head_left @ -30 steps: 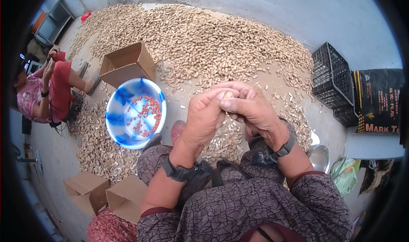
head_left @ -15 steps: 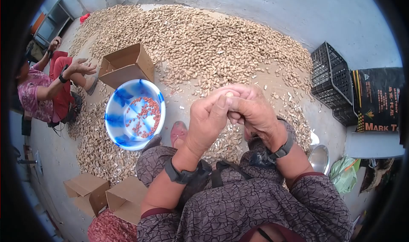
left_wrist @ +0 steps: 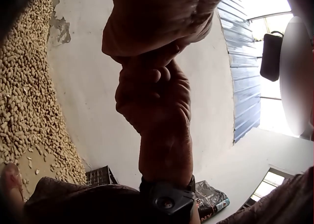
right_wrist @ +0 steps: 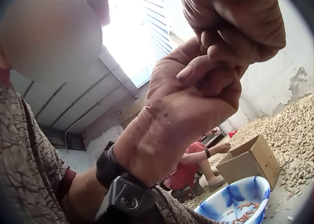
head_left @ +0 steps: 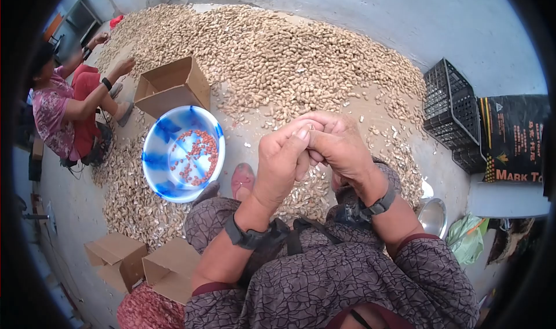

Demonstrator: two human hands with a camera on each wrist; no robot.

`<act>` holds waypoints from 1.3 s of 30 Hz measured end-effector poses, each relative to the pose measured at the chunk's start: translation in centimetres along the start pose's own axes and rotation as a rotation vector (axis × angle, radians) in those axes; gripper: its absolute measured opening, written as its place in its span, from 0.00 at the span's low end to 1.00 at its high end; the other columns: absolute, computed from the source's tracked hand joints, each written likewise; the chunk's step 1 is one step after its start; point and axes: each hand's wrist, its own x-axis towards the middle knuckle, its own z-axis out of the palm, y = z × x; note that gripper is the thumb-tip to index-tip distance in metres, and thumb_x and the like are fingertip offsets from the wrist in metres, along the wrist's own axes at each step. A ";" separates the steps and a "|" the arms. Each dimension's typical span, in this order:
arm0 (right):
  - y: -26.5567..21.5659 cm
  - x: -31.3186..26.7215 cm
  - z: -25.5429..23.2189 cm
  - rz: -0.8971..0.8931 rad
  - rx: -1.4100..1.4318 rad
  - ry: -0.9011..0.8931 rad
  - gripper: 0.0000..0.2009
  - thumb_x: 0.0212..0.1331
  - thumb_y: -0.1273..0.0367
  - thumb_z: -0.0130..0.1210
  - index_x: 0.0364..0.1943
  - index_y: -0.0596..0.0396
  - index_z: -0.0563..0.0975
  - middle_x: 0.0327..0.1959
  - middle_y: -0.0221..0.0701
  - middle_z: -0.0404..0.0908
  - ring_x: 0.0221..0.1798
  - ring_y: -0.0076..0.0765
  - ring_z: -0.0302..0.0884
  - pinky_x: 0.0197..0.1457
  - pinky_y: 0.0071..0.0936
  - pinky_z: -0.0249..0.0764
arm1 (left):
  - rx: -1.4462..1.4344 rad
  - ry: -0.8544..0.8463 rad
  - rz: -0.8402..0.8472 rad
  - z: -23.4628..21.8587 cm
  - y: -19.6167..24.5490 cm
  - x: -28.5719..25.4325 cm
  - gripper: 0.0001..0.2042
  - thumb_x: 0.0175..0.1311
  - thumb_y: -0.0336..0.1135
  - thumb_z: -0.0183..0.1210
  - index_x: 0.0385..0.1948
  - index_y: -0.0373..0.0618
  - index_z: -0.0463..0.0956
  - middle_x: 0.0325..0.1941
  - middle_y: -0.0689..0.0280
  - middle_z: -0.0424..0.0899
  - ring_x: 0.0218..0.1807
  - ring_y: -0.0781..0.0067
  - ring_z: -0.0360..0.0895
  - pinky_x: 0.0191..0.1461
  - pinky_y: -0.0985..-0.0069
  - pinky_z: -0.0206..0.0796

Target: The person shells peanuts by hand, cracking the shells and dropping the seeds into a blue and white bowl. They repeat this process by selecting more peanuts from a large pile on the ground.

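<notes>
In front of the lap, my left hand (head_left: 281,158) and right hand (head_left: 345,149) meet, thumbs and bent fingers pressed together at the tips. Between them they pinch a peanut, now almost wholly covered by thumbs and fingers. The left wrist view has the left hand (left_wrist: 157,20) dark at the top, against the right hand (left_wrist: 157,99). From the right wrist, curled fingers of both hands overlap. To the left stands a blue-and-white basin (head_left: 152,175) with red peanut kernels (head_left: 202,146) in it. Beyond the hands spreads a large pile of unshelled peanuts (head_left: 278,57).
An open cardboard box (head_left: 174,92) stands behind the basin, with two more boxes (head_left: 119,251) at lower left. Peanut shells (head_left: 136,207) cover the floor nearby. Another person (head_left: 63,109) sits at left. Black crates (head_left: 452,106) and a metal bowl (head_left: 433,216) stand at right.
Both hands stay together in nearly the same place; the thumbs have shifted and now cover the peanut that showed before. The other person's arms have moved out towards the pile.
</notes>
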 end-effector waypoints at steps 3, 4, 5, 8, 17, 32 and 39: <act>0.5 0.1 -0.1 -0.136 -0.200 0.035 0.09 0.46 0.71 0.54 0.32 0.61 0.78 0.21 0.23 0.75 0.23 0.14 0.68 0.25 0.15 0.65 | -0.017 -0.021 -0.113 -0.7 0.4 0.0 0.15 0.58 0.35 0.46 0.37 0.29 0.73 0.18 0.71 0.73 0.10 0.91 0.54 0.13 0.91 0.42; 0.3 0.1 0.0 -0.135 -0.201 0.033 0.09 0.46 0.71 0.54 0.32 0.61 0.78 0.21 0.23 0.75 0.23 0.14 0.68 0.25 0.15 0.65 | -0.018 -0.019 -0.112 -0.9 0.3 0.0 0.15 0.58 0.35 0.46 0.37 0.29 0.73 0.18 0.71 0.73 0.10 0.91 0.54 0.13 0.91 0.42; 0.1 0.1 0.0 -0.114 -0.236 0.027 0.10 0.45 0.72 0.54 0.33 0.61 0.77 0.21 0.23 0.75 0.25 0.14 0.68 0.26 0.16 0.66 | -0.006 -0.026 -0.134 -1.3 0.2 0.0 0.15 0.59 0.35 0.46 0.37 0.30 0.73 0.18 0.72 0.72 0.11 0.92 0.54 0.14 0.91 0.42; 0.1 0.0 -0.1 -0.103 -0.245 0.005 0.11 0.45 0.71 0.55 0.34 0.61 0.77 0.23 0.23 0.76 0.25 0.14 0.69 0.27 0.16 0.67 | 0.037 -0.017 -0.123 -0.9 0.4 0.0 0.13 0.61 0.34 0.46 0.36 0.32 0.74 0.18 0.73 0.72 0.11 0.93 0.53 0.14 0.91 0.41; -1.6 -0.8 -1.5 0.035 0.172 -0.105 0.13 0.50 0.67 0.55 0.38 0.62 0.76 0.23 0.25 0.76 0.18 0.10 0.66 0.18 0.08 0.59 | 0.607 0.030 0.297 -1.4 1.3 -0.3 0.10 0.62 0.29 0.45 0.32 0.36 0.76 0.14 0.69 0.71 0.17 0.83 0.67 0.21 0.83 0.58; -1.3 -0.7 -2.6 0.122 0.129 -0.178 0.12 0.49 0.69 0.51 0.35 0.63 0.76 0.19 0.27 0.75 0.17 0.12 0.67 0.15 0.08 0.57 | 0.770 -0.012 0.429 -0.9 -0.1 -0.5 0.08 0.60 0.27 0.47 0.35 0.34 0.75 0.13 0.68 0.71 0.16 0.82 0.67 0.19 0.83 0.58; -0.5 -0.1 -2.1 0.170 0.133 -0.104 0.10 0.45 0.74 0.45 0.30 0.67 0.75 0.16 0.31 0.74 0.14 0.16 0.69 0.14 0.11 0.63 | 0.857 0.064 0.486 0.1 -1.5 -0.3 0.08 0.60 0.27 0.45 0.22 0.41 0.70 0.16 0.61 0.71 0.19 0.65 0.73 0.23 0.71 0.61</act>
